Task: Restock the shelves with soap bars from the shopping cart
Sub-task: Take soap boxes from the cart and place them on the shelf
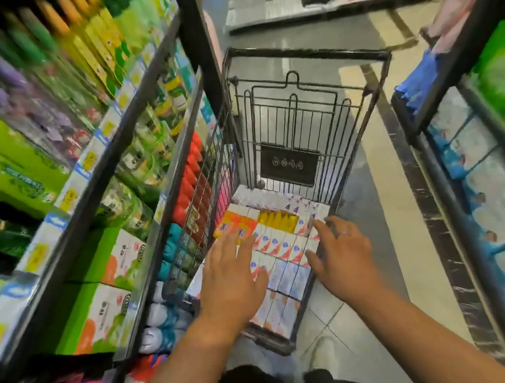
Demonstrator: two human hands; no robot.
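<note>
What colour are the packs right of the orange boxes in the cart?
The packs are yellow; the head view shows them best.

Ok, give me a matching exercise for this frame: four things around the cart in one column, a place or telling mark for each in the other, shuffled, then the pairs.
Column one
1. left hand
2. right hand
3. yellow packs
4. black placard

Column two
A. on the far end wall of the cart
B. wears a ring on one finger
C. fingertips over the orange pack
D. lying in the cart, just right of the orange pack

Pairs: 1-C, 2-B, 3-D, 4-A
</note>
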